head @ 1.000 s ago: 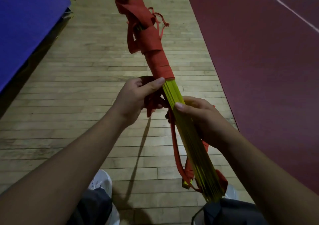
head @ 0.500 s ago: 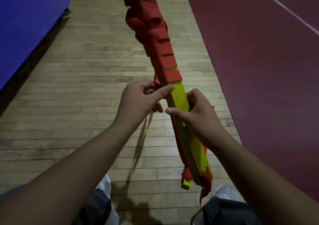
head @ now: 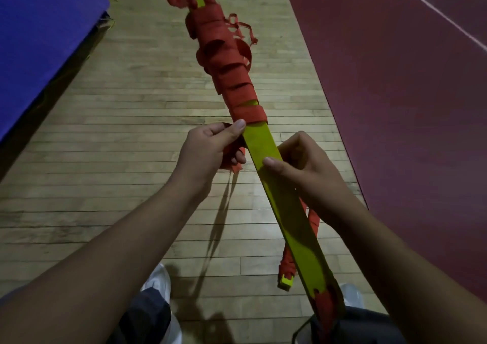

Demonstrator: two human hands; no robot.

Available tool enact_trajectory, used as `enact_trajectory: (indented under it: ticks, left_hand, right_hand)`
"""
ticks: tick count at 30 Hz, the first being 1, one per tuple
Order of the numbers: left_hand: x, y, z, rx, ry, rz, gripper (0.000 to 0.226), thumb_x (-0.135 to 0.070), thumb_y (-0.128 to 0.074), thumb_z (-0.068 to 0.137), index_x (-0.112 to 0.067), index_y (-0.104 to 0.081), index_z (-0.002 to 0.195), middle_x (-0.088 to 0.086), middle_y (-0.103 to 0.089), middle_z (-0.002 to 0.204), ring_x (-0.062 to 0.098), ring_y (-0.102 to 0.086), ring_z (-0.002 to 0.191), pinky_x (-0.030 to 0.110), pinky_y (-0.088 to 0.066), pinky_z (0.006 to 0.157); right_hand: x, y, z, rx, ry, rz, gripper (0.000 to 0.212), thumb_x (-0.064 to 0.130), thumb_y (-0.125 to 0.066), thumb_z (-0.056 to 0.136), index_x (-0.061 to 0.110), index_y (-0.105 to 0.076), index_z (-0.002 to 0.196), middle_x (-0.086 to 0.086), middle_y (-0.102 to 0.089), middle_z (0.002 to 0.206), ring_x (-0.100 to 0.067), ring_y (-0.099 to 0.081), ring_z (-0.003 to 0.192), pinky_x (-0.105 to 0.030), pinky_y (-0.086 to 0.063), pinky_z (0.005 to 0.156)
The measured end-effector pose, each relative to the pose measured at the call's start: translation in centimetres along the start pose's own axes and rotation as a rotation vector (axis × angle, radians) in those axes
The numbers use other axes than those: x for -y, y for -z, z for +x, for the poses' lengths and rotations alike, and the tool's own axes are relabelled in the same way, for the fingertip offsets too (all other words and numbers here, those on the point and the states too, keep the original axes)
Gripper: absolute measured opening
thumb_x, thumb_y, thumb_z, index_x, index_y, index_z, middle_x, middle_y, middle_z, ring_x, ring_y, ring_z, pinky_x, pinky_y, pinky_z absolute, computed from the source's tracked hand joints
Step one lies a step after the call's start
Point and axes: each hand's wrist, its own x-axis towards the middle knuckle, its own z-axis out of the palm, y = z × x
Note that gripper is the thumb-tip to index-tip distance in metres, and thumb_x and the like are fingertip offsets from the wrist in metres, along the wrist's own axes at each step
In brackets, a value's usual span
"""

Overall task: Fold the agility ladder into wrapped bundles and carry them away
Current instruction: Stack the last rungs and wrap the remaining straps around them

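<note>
**Sports hall, mid-wrap:** You hold the agility ladder (head: 266,151) slantwise above the wooden floor (head: 126,138). Its near end is by your right leg and its far end is well ahead of you. Your left grip (head: 208,148) pinches the red strap (head: 232,80) at the lowest coil, with the thumb pressed to the edge of the wrap. Your right grip (head: 305,169) curls round the bare stack of rungs, thumb flat on the top face.

The likely trouble is slack. The far coils gape and stand off the stack, so if your left pinch loses tension they will probably loosen or slide along the smooth rungs. A curled loose tail (head: 243,31) beside the far coils could snag. Below your right grip a strap length ending in a small yellow clip (head: 286,281) dangles near your white shoe (head: 158,283) and could catch your leg or get stepped on. The unbound rungs may also fan apart if your right grip eases.

The rungs are thin, flat, lime-yellow slats, notched at the near end, and they look like hard, slick plastic. The strap is matte, flat webbing that creases softly. A blue mat (head: 39,40) lies to the left and a maroon court surface (head: 395,106) to the right.
</note>
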Motion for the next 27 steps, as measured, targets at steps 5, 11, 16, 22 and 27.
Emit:
enact_trajectory:
  ticks: [5, 11, 16, 22, 27]
  left_hand:
    - [-0.3, 0.1, 0.1, 0.073, 0.036, -0.095, 0.022, -0.019, -0.056, 0.101, 0.001, -0.063, 0.095, 0.01, -0.064, 0.072, 0.015, -0.057, 0.052, 0.023, -0.049, 0.05]
    - [-0.6, 0.4, -0.1, 0.095, -0.05, 0.043, 0.024, -0.026, -0.058, 0.097, -0.003, -0.066, 0.098, 0.03, -0.068, 0.093, 0.054, -0.066, 0.083, 0.06, -0.055, 0.078]
    - [-1.6, 1.0, -0.2, 0.176, -0.122, 0.249, 0.025, -0.026, -0.053, 0.104, -0.008, -0.068, 0.096, 0.013, -0.076, 0.082, 0.037, -0.074, 0.073, 0.068, -0.056, 0.075]
    - [-1.5, 0.7, -0.3, 0.158, -0.182, 0.376, 0.023, -0.027, -0.058, 0.102, -0.01, -0.073, 0.1, 0.004, -0.079, 0.084, 0.021, -0.07, 0.058, 0.044, -0.058, 0.063]
    - [-0.1, -0.6, -1.0, 0.034, -0.218, 0.394, 0.024, -0.043, -0.07, 0.091, -0.02, -0.071, 0.098, -0.004, -0.075, 0.08, 0.007, -0.072, 0.069, 0.023, -0.056, 0.062]
  right_hand:
    - [0.4, 0.6, 0.2, 0.235, -0.246, 0.442, 0.047, 0.045, -0.059, 0.092, 0.005, -0.067, 0.117, -0.012, -0.074, 0.106, -0.029, -0.073, 0.092, -0.04, -0.061, 0.077]
    - [0.3, 0.5, -0.1, 0.344, -0.232, 0.423, 0.044, 0.034, -0.055, 0.1, -0.003, -0.065, 0.12, -0.021, -0.073, 0.106, -0.03, -0.072, 0.089, -0.034, -0.06, 0.076]
    - [0.2, 0.5, -0.6, 0.202, -0.129, 0.357, 0.039, 0.03, -0.054, 0.097, -0.001, -0.068, 0.114, -0.017, -0.074, 0.097, -0.025, -0.071, 0.082, -0.03, -0.058, 0.072]
    - [-0.3, 0.1, -0.4, 0.029, -0.09, 0.262, 0.03, 0.03, -0.061, 0.096, 0.005, -0.067, 0.113, -0.011, -0.075, 0.096, -0.021, -0.07, 0.087, -0.041, -0.055, 0.084]
    - [-0.4, -0.7, -0.3, 0.014, -0.124, 0.149, 0.029, 0.032, -0.069, 0.093, 0.016, -0.059, 0.115, -0.006, -0.07, 0.106, -0.02, -0.07, 0.1, -0.037, -0.057, 0.081]
